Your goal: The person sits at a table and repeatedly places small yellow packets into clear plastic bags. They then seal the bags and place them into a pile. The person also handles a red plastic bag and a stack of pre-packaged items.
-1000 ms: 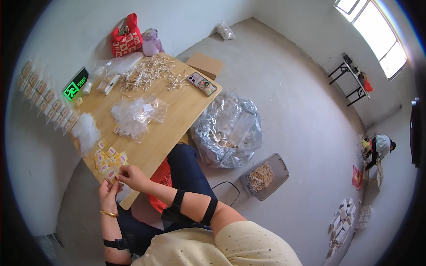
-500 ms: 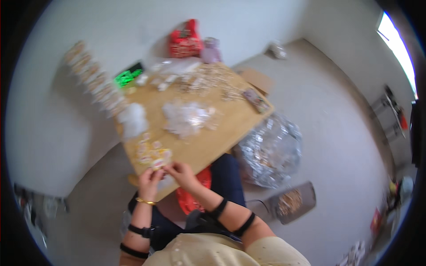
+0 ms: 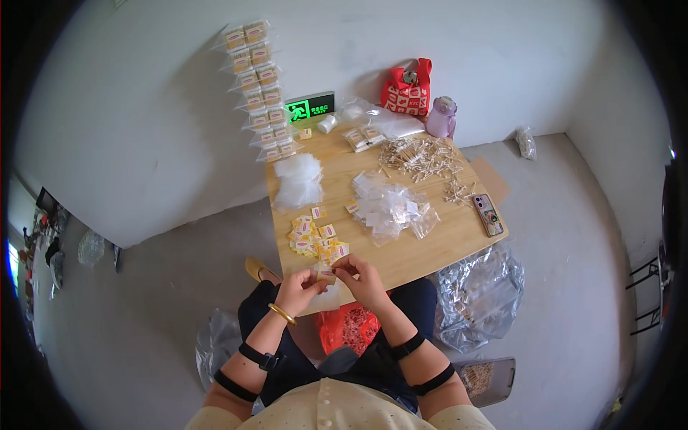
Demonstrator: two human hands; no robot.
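Both my hands meet over the near edge of a low wooden table [image 3: 430, 247]. My left hand [image 3: 299, 290] and my right hand [image 3: 364, 279] pinch a small clear plastic bag [image 3: 326, 276] with a little yellow and red card in it. Just beyond my fingers lies a heap of the same small yellow cards [image 3: 314, 240]. Farther on are a pile of empty clear bags [image 3: 390, 204], a white stack of bags [image 3: 297, 179] and a spread of small pale wooden sticks [image 3: 419, 154].
Filled packets [image 3: 259, 86] lie in rows on the floor by the wall, next to a green lit sign [image 3: 309, 109]. A phone [image 3: 487, 213] lies at the table's right edge. A red bag [image 3: 407, 87], a purple bottle [image 3: 441, 116], a large clear sack [image 3: 476, 294] and a tray [image 3: 484, 376] stand around.
The camera view has swung so the table now lies straight ahead. My hands have stayed together at the table's near edge, working the small bag between the fingers.
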